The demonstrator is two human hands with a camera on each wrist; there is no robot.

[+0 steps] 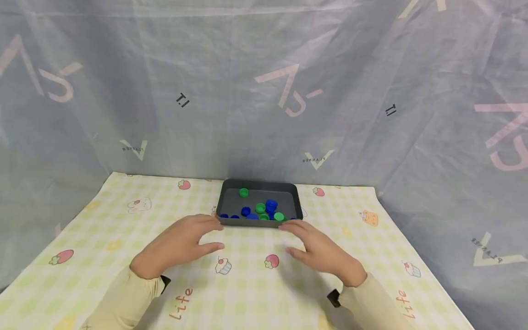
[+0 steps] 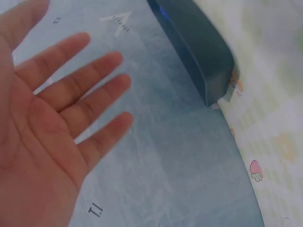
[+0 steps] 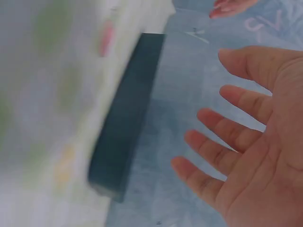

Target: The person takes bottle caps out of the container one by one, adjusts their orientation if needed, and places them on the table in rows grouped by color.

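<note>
A dark grey rectangular tray (image 1: 243,223) lies at the far side of the table, with several green bottle caps (image 1: 244,193) and blue bottle caps (image 1: 245,211) loose inside. Most caps gather toward its near side; the near wall partly hides some. My left hand (image 1: 185,240) hovers near the tray's front left corner, fingers spread and holding nothing. Mirroring it, my right hand (image 1: 319,250) is by the front right corner, its fingers also apart. Both wrist views show bare palms, with the tray's outer wall (image 2: 208,52) beyond the left fingers and the same tray (image 3: 128,118) past the right ones.
A checked tablecloth (image 1: 247,293) printed with strawberries and cupcakes covers the table. Grey-blue cloth (image 1: 231,91) with printed letters hangs right behind the tray and along both sides. Dark bands (image 1: 334,298) show at the wrists below light sleeves.
</note>
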